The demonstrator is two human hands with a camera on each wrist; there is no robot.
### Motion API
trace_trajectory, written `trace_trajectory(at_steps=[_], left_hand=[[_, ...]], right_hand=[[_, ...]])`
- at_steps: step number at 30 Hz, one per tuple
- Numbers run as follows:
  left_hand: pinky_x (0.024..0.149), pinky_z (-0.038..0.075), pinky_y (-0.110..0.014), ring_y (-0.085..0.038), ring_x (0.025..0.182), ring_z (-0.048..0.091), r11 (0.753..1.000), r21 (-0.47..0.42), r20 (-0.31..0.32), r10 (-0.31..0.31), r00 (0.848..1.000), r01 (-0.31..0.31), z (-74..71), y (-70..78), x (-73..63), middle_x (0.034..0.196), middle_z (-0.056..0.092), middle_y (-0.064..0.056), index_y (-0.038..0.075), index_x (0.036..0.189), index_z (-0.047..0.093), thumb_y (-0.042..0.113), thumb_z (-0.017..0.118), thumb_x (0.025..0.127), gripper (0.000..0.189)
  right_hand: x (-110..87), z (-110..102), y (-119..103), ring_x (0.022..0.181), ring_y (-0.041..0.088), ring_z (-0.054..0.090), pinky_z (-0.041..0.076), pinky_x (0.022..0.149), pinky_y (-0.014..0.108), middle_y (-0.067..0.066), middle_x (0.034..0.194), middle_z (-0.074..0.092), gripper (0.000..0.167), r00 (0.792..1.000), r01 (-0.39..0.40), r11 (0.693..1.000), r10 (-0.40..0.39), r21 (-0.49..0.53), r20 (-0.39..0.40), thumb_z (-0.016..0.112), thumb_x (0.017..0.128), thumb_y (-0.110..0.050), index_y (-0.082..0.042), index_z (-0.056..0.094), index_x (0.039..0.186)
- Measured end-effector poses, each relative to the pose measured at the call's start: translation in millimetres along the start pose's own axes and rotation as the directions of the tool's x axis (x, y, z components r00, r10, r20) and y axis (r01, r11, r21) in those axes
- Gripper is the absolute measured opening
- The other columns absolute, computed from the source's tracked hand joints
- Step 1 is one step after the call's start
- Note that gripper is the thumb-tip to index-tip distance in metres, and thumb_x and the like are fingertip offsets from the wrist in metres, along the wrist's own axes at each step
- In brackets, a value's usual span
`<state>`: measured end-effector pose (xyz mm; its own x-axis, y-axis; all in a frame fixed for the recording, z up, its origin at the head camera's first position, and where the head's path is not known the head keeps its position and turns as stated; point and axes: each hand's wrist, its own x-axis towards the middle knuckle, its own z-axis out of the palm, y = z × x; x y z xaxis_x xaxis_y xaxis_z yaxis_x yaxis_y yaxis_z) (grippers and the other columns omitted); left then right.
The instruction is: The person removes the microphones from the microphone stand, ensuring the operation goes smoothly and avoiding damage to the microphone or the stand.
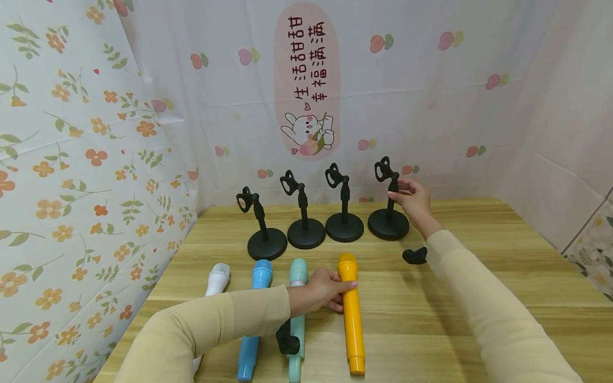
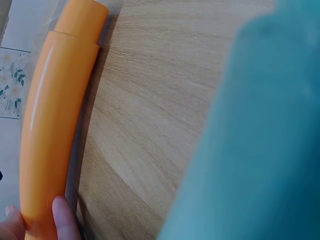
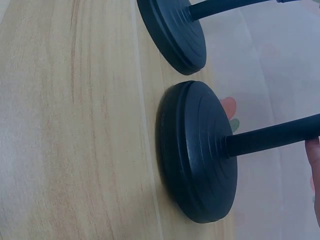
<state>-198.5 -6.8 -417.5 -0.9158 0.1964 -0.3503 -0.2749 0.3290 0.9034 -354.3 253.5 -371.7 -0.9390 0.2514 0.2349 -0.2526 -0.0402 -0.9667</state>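
My left hand (image 1: 323, 291) pinches a yellow microphone (image 1: 353, 324) just below its head, thumb across the top; the left wrist view has the microphone's orange-looking handle (image 2: 60, 110) between thumb and finger. At the right end of a row of black desk microphone stands, my right hand (image 1: 415, 201) grips the pole of the last stand (image 1: 389, 224), under its clip. That stand's round base (image 3: 200, 155) rests on the table in the right wrist view. A mint-green microphone (image 1: 298, 274) lies beneath my left forearm, partly hidden, and looms blurred in the left wrist view.
Three more stands, the left (image 1: 267, 244), second (image 1: 306, 234) and third (image 1: 345, 227), stand along the back. A blue microphone (image 1: 262, 274) and a white one (image 1: 218, 279) lie to the left, partly under my sleeve. Printed cloth (image 1: 215, 106) hangs behind the wooden table (image 1: 455, 298).
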Motion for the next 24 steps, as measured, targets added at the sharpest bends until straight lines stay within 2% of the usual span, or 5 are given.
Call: trace_trajectory(at_steps=[10, 18, 24], left_hand=[[0.053, 0.057, -0.033, -0.019, 0.059, 0.067, 1.000, 0.000, 0.000, 0.003, 1.000, -0.003, 0.2, 0.2, -0.9, 0.073, 0.067, -0.012, 0.001, 0.086, 0.058, 0.022, 0.077, 0.085, 0.028], [0.053, 0.057, -0.034, -0.019, 0.059, 0.067, 1.000, 0.001, 0.006, 0.006, 1.000, -0.006, -0.6, -0.6, -0.6, 0.074, 0.066, -0.012, 0.001, 0.088, 0.058, 0.022, 0.076, 0.085, 0.028], [0.054, 0.057, -0.033, -0.018, 0.059, 0.067, 1.000, 0.010, 0.021, 0.010, 1.000, -0.010, -2.9, -0.4, -0.7, 0.074, 0.067, -0.011, 0.000, 0.088, 0.061, 0.024, 0.076, 0.086, 0.028]], right_hand=[[-2.7, 0.8, 3.0, 0.088, 0.011, 0.060, 0.054, 0.078, 0.022, 0.005, 0.101, 0.053, 0.033, 1.000, 0.005, 0.999, -0.005, -0.035, 0.007, 0.070, 0.085, 0.006, -0.005, 0.061, 0.115], [-1.9, -0.2, 5.0, 0.087, 0.010, 0.061, 0.052, 0.086, 0.032, 0.006, 0.103, 0.053, 0.034, 1.000, -0.016, 1.000, 0.016, -0.019, 0.003, 0.071, 0.086, 0.003, -0.006, 0.061, 0.117], [-0.8, 0.4, 5.6, 0.089, 0.010, 0.060, 0.052, 0.086, 0.030, 0.006, 0.104, 0.052, 0.033, 1.000, -0.024, 1.000, 0.024, -0.008, 0.005, 0.071, 0.086, 0.003, -0.007, 0.061, 0.115]])
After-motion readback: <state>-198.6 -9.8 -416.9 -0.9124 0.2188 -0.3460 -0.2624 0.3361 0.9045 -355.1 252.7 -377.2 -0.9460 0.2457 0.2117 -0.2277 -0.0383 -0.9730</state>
